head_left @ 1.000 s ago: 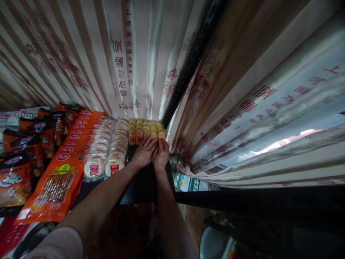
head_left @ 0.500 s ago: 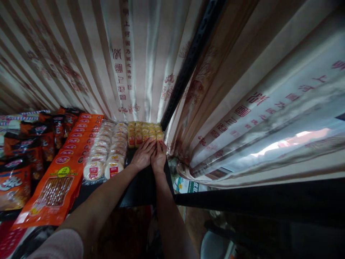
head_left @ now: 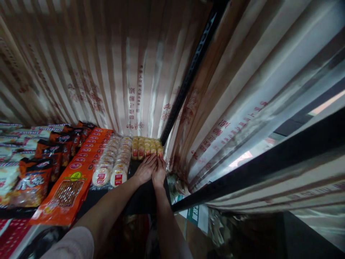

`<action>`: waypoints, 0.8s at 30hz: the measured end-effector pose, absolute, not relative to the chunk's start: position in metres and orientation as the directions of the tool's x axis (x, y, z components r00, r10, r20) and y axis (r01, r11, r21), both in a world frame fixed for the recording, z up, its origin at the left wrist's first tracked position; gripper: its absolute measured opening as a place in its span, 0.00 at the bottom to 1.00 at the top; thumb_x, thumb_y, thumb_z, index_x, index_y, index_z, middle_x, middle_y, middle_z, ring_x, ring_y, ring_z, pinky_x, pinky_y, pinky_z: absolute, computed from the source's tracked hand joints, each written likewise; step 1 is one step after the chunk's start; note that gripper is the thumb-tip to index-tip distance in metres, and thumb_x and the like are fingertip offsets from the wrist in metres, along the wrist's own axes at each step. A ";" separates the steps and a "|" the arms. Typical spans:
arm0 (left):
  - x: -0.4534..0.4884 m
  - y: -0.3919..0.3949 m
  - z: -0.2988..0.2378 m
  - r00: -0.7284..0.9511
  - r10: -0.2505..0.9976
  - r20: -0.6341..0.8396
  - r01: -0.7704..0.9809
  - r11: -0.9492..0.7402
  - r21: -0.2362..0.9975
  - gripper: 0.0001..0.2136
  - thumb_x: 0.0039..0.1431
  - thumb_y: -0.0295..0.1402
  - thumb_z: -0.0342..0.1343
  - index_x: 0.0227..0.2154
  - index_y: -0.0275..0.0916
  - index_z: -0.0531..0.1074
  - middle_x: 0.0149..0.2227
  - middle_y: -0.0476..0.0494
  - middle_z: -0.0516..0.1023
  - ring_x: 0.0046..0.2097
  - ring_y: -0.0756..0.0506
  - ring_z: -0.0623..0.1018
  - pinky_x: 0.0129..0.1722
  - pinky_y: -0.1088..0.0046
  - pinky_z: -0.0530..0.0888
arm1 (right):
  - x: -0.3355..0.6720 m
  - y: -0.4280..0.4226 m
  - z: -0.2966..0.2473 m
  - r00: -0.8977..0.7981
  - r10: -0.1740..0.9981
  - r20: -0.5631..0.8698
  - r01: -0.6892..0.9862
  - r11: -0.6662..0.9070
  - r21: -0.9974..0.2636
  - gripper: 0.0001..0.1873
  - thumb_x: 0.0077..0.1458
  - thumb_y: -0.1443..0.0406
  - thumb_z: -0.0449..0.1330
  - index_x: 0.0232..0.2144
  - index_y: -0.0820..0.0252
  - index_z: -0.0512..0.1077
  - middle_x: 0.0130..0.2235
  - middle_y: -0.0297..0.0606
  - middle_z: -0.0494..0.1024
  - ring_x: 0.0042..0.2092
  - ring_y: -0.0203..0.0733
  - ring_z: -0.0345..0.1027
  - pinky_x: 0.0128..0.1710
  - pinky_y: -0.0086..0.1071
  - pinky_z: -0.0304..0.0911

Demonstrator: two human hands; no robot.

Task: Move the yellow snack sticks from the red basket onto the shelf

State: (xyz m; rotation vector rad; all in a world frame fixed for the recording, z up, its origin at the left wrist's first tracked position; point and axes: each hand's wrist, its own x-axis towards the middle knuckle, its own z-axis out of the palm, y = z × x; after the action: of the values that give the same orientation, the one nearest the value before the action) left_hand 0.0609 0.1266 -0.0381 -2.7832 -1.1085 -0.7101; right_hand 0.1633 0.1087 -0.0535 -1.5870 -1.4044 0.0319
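On the black shelf [head_left: 136, 205] both hands meet at the front row of small yellow-wrapped snack packets [head_left: 141, 147]. My left hand [head_left: 147, 169] has its fingers stretched out, their tips against the packets at the right end. Right beside it, my right hand [head_left: 159, 174] reaches up to the corner packet with straight fingers. The hands touch or nearly touch each other. Their thumbs and palms are hidden, and so are the lower fronts of the packets behind the fingers. Two rows of round, clear-wrapped crackers [head_left: 118, 175] with red labels lie to the left.
Orange snack packs [head_left: 67, 192] overlap in a row, with black-and-orange bags [head_left: 35, 183] and white bags [head_left: 9, 176] further left. A dark upright post [head_left: 185, 93] stands at the shelf's back corner. Printed curtains [head_left: 113, 82] hang behind and at the right. A dark bar [head_left: 242, 169] runs off rightward.
The view has shifted, so the shelf goods sit lower and more of the dark bar shows. My hands stay at the right end of the yellow packets.
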 end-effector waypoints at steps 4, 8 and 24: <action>0.055 0.105 -0.031 0.600 0.666 0.442 0.671 -0.720 0.174 0.20 0.57 0.31 0.46 0.53 0.30 0.62 0.57 0.36 0.63 0.62 0.43 0.56 0.60 0.61 0.56 | 0.155 0.091 -0.045 0.332 0.789 0.518 0.736 0.127 -0.665 0.21 0.53 0.72 0.44 0.45 0.68 0.70 0.46 0.51 0.70 0.50 0.43 0.63 0.50 0.39 0.62; 0.048 0.077 -0.026 0.544 0.720 0.431 0.702 -0.672 0.236 0.18 0.58 0.29 0.44 0.51 0.30 0.64 0.57 0.35 0.64 0.62 0.43 0.55 0.58 0.61 0.60 | 0.146 0.068 -0.038 0.320 0.817 0.480 0.723 0.117 -0.681 0.22 0.52 0.73 0.43 0.44 0.67 0.71 0.44 0.49 0.73 0.46 0.42 0.65 0.48 0.36 0.62; -0.010 -0.028 -0.043 0.387 0.788 0.478 0.711 -0.586 0.390 0.18 0.60 0.31 0.42 0.51 0.28 0.64 0.54 0.33 0.67 0.63 0.44 0.53 0.58 0.62 0.65 | 0.085 -0.032 -0.028 0.157 0.882 0.445 0.713 0.211 -0.669 0.21 0.52 0.73 0.44 0.41 0.64 0.73 0.41 0.45 0.73 0.44 0.38 0.67 0.46 0.32 0.63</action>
State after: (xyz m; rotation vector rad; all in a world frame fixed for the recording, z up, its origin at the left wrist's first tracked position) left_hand -0.0104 -0.0278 -0.0427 -2.7150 -1.4745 -1.0477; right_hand 0.0850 -0.0321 -0.0276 -1.5426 -1.5957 0.2386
